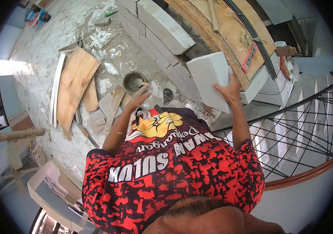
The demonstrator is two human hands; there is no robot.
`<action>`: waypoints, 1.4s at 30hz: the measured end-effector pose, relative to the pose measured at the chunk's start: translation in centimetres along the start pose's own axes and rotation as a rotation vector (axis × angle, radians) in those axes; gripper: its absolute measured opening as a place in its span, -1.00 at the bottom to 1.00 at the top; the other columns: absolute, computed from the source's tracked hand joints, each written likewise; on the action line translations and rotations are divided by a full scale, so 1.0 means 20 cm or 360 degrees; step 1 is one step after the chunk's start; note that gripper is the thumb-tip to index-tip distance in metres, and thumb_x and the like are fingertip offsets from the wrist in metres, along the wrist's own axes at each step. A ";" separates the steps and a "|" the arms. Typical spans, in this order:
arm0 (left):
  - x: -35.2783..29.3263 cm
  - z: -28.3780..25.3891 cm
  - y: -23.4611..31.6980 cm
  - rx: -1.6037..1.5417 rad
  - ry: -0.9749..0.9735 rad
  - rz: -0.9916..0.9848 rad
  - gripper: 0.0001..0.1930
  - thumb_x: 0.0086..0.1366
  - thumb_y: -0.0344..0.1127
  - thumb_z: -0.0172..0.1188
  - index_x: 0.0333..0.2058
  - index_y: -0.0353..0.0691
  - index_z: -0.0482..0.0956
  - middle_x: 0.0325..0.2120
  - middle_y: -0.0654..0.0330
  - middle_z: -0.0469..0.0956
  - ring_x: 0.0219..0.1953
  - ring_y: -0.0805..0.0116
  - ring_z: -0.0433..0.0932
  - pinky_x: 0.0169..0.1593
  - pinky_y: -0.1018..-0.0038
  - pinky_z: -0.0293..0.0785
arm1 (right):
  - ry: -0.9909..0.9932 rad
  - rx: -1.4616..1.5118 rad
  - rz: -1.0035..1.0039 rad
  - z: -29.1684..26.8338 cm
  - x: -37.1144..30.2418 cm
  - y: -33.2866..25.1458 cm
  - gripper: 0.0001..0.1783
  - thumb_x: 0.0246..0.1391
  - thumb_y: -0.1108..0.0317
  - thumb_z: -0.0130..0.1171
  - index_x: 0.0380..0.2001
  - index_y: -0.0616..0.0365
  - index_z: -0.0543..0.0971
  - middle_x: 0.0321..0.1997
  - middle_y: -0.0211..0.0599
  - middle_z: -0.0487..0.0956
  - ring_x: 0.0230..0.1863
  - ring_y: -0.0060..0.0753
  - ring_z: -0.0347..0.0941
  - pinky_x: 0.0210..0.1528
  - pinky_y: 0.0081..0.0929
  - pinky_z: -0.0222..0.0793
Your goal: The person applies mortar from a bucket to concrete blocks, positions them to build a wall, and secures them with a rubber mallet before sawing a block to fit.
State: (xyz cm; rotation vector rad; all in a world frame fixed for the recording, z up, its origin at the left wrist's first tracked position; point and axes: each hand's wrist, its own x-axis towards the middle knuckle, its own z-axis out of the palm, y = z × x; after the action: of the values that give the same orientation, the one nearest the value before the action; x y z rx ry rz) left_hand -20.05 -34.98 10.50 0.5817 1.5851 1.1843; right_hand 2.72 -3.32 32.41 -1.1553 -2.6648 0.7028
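My right hand (230,89) grips the edge of a pale grey lightweight concrete block (204,76), thumb across its near face. The block is tilted beside the low block wall (151,43), and I cannot tell whether it rests on anything. My left hand (140,97) is raised in front of my body, fingers stretched out and holding nothing that I can see. Just beyond it on the floor stands a dark round bucket (126,82). A trowel (138,82) with a light handle lies in the bucket.
Right of the wall, a wooden board (228,37) carries black rods (252,33) and a red spirit level (249,57). A black metal railing (291,132) curves along the right. Planks and plywood (76,84) lie on the left floor. A shoe (168,94) shows near the bucket.
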 end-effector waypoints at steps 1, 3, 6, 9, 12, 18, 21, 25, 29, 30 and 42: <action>-0.11 -0.06 -0.08 -0.0099 0.0113 -0.0137 -0.27 0.25 0.03 0.10 0.27 -0.22 0.09 0.11 -0.07 0.35 0.15 0.19 0.33 0.17 0.39 0.25 | -0.0027 -0.0135 0.0001 0.04 -0.01 0.05 0.08 -0.36 0.05 0.40 0.21 0.37 0.18 -0.01 0.12 0.47 0.03 0.04 0.40 0.10 -0.19 0.26; -0.31 -0.21 -0.43 0.0080 0.0400 -0.0488 -0.32 0.27 -0.04 0.08 0.27 -0.19 0.11 0.16 0.03 0.30 0.17 0.19 0.29 0.13 0.36 0.28 | -0.0051 -0.0280 -0.0073 0.14 0.02 0.13 0.08 -0.36 0.03 0.39 0.22 0.37 0.18 -0.05 0.11 0.47 0.00 0.05 0.39 0.08 -0.17 0.26; -0.59 -0.31 -0.73 -0.0092 0.0732 -0.0908 -0.38 0.25 -0.04 0.09 0.23 -0.12 0.19 0.00 0.10 0.41 -0.11 0.27 0.45 -0.10 0.35 0.39 | -0.0058 -0.0315 -0.0183 0.26 0.06 0.24 0.08 -0.37 0.04 0.37 0.22 0.35 0.18 -0.07 0.09 0.47 -0.02 0.04 0.38 0.06 -0.16 0.26; -0.71 -0.26 -0.76 -0.0479 0.1059 -0.1082 -0.45 0.22 0.00 0.11 0.12 -0.12 0.32 -0.12 0.16 0.45 -0.27 0.33 0.46 -0.26 0.40 0.37 | -0.0077 -0.0286 -0.0254 0.31 0.11 0.28 0.09 -0.37 0.06 0.37 0.24 0.33 0.15 -0.04 0.07 0.46 0.01 0.03 0.36 0.07 -0.16 0.24; -0.72 -0.18 -0.77 -0.0662 0.1191 -0.1036 -0.49 0.23 0.00 0.08 0.07 -0.15 0.37 -0.13 0.18 0.44 -0.30 0.32 0.46 -0.29 0.39 0.36 | -0.0116 -0.0273 -0.0304 0.38 0.19 0.31 0.10 -0.36 0.08 0.36 0.26 0.29 0.11 -0.01 0.05 0.44 0.04 0.04 0.33 0.09 -0.13 0.22; -0.57 0.01 -0.54 -0.0659 0.1133 -0.0809 -0.52 0.25 -0.06 0.06 0.08 -0.16 0.36 -0.14 0.21 0.46 -0.28 0.35 0.47 -0.27 0.43 0.38 | -0.0249 -0.0287 -0.0246 0.51 0.37 0.32 0.11 -0.35 0.09 0.35 0.29 0.25 0.08 0.04 0.07 0.41 0.09 0.04 0.30 0.10 -0.10 0.19; -0.54 0.04 -0.51 -0.0717 0.1121 -0.0749 -0.50 0.25 -0.09 0.07 0.12 -0.16 0.34 -0.17 0.23 0.48 -0.27 0.39 0.47 -0.27 0.48 0.38 | -0.0264 -0.0308 -0.0228 0.55 0.43 0.31 0.11 -0.34 0.07 0.34 0.29 0.24 0.07 0.02 0.10 0.41 0.08 0.05 0.31 0.11 -0.10 0.19; -0.57 0.07 -0.52 -0.0690 0.1135 -0.0832 -0.47 0.24 -0.09 0.07 0.14 -0.16 0.31 -0.17 0.24 0.47 -0.28 0.39 0.46 -0.29 0.48 0.38 | -0.0309 -0.0294 -0.0194 0.56 0.48 0.28 0.12 -0.33 0.04 0.33 0.29 0.23 0.06 0.02 0.12 0.40 0.07 0.08 0.33 0.11 -0.09 0.19; -0.65 0.08 -0.57 -0.0669 0.1130 -0.0911 -0.45 0.23 -0.07 0.07 0.15 -0.15 0.29 -0.16 0.24 0.46 -0.30 0.41 0.46 -0.31 0.49 0.37 | -0.0264 -0.0248 -0.0253 0.59 0.48 0.31 0.11 -0.33 0.08 0.37 0.27 0.33 0.08 0.03 0.19 0.41 0.04 0.11 0.35 0.10 -0.15 0.25; -0.66 0.09 -0.58 -0.0672 0.1147 -0.0930 -0.45 0.23 -0.07 0.07 0.15 -0.15 0.29 -0.15 0.24 0.46 -0.30 0.42 0.45 -0.32 0.49 0.36 | -0.0273 -0.0261 -0.0247 0.60 0.49 0.31 0.11 -0.33 0.08 0.37 0.27 0.33 0.09 0.03 0.19 0.41 0.04 0.11 0.35 0.11 -0.15 0.25; -0.58 0.03 -0.55 -0.0623 0.1099 -0.0886 -0.49 0.25 -0.04 0.07 0.10 -0.16 0.35 -0.12 0.22 0.46 -0.25 0.39 0.47 -0.27 0.46 0.37 | -0.0245 -0.0288 -0.0203 0.66 0.52 0.35 0.10 -0.33 0.04 0.32 0.30 0.19 0.08 0.02 0.11 0.43 0.08 0.09 0.33 0.16 -0.11 0.17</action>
State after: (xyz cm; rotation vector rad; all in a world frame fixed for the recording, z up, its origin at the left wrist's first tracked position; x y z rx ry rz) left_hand -13.21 -48.74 5.66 -0.5595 1.8253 1.2645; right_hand -4.06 3.75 17.06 -0.9951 -2.9528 0.5603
